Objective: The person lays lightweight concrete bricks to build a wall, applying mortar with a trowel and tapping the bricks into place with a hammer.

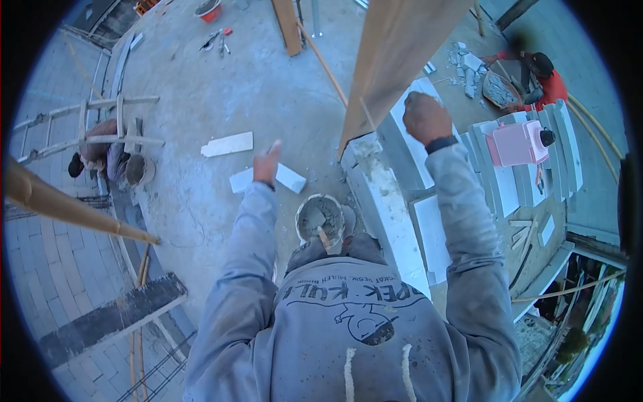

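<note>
My left hand (266,164) hangs over the floor, above white block pieces (291,178), with one finger stretched out and nothing visible in it. My right hand (426,119) is closed like a fist above the low wall of pale blocks (392,208), close to the upright wooden frame (385,63). Whatever its fingers may hold is hidden. Wet mortar smears the wall's top. Right in front of my body stands a bucket (299,221) of grey mortar, a trowel (324,236) resting in it. Another flat white block piece (228,144) lies farther left.
A pink jug (519,143) sits on stacked blocks (499,181) at right. Beyond it, a person in red (552,87) crouches by a basin (499,90). At left, another person (100,151) bends beneath a wooden ladder (87,142). A bamboo pole (87,211) slants nearby.
</note>
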Tool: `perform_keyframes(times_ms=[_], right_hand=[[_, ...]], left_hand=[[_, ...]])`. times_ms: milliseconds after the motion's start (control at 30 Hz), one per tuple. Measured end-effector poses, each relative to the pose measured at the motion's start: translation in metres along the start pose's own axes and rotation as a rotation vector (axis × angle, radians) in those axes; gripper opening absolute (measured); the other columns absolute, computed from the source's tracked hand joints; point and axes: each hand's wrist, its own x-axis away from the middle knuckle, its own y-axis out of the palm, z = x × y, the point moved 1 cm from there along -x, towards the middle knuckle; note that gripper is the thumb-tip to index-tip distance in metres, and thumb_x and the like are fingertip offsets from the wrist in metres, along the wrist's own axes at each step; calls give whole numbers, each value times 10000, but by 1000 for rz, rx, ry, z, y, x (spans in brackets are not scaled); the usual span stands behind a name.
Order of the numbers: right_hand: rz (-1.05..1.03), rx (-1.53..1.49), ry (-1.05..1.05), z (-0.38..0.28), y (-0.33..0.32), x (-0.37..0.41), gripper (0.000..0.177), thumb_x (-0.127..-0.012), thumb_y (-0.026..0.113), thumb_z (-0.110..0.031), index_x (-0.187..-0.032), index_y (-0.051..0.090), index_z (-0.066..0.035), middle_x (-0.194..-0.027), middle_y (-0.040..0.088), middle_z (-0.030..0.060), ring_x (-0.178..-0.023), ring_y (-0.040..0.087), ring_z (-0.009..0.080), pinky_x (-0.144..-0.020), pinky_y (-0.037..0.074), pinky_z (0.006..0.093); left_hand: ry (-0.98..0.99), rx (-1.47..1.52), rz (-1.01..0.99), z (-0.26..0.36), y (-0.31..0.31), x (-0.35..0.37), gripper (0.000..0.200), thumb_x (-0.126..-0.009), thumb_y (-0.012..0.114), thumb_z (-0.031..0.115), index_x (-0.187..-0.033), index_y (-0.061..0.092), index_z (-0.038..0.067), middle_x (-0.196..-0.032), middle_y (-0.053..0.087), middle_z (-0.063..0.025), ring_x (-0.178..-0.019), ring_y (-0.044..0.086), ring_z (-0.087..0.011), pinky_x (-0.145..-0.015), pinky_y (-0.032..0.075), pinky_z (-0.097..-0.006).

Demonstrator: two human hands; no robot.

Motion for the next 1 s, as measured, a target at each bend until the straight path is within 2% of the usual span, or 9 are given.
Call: perform_keyframes(times_ms=[67, 133, 300, 367, 433, 600, 733, 867, 1000], right_hand=[[19, 52, 6, -19, -9, -11, 223, -792, 456, -195, -810, 611, -36, -656, 615, 133, -591, 630, 229, -612, 484, 362], [-392, -66, 208, -41, -11, -19, 267, -743, 498, -221, -861, 654, -39, -925, 644, 176, -894, 611, 334, -779, 475, 428], [-444, 77, 109, -60, 2, -14, 331, -792, 472, -281, -938, 666, -56, -964, 633, 185, -901, 604, 351, -812, 465, 428], [-395, -11, 128, -82, -14, 3, 358, -822, 462, -336, -959, 653, -66, -964, 628, 186, -899, 598, 355, -814, 455, 441], [-278, -31, 195, -104, -15, 19, 360, -830, 459, -356, -955, 646, -76, -959, 628, 182, -897, 596, 356, -809, 454, 443], [-15, -342, 184, -155, 9, 90, 315, -842, 483, -370, -942, 616, -102, -936, 634, 175, -892, 596, 357, -773, 463, 454], [-498, -389, 102, -161, 136, 193, 329, -849, 481, -383, -993, 579, -104, -1032, 602, 188, -965, 572, 362, -799, 451, 471], [-1058, -388, 285, -145, 256, 316, 384, -790, 527, -360, -1007, 588, -49, -1043, 594, 220, -1021, 548, 376, -867, 421, 452], [-1300, -326, 414, -134, 329, 379, 417, -773, 543, -318, -1069, 561, -26, -1074, 582, 232, -1057, 537, 371, -900, 414, 441]], left_hand=[[-140, -19, -59, -43, -61, 42, 481, -870, 561, 381, -1183, 558, 17, -1129, 603, -84, -1022, 568, -183, -843, 412, -340], [-381, -118, 90, -74, -109, 81, 460, -839, 589, 408, -1147, 587, 66, -1102, 616, -61, -1005, 577, -160, -756, 400, -381], [-454, -23, 206, -137, -192, 151, 396, -822, 603, 405, -1058, 617, 87, -1009, 637, -44, -892, 611, -166, -709, 382, -381], [-444, 0, 235, -161, -217, 175, 379, -828, 601, 386, -1036, 617, 70, -979, 641, -51, -852, 619, -178, -702, 398, -374], [-413, 64, 263, -188, -237, 189, 310, -852, 610, 242, -952, 614, -52, -883, 638, -129, -782, 622, -202, -703, 495, -288], [-498, -226, 186, -223, -266, 214, 354, -863, 575, 283, -1029, 608, -28, -946, 644, -106, -816, 615, -187, -719, 475, -329], [-280, -411, 164, -233, -254, 223, 377, -855, 576, 341, -955, 645, -15, -857, 670, -111, -779, 624, -200, -730, 469, -325], [-336, -374, 23, -263, -229, 241, 368, -853, 578, 331, -972, 641, -11, -865, 662, -137, -811, 621, -219, -748, 466, -334], [-400, -524, -133, -326, -192, 273, 402, -858, 549, 385, -979, 636, 12, -868, 643, -200, -816, 625, -313, -759, 467, -380]])
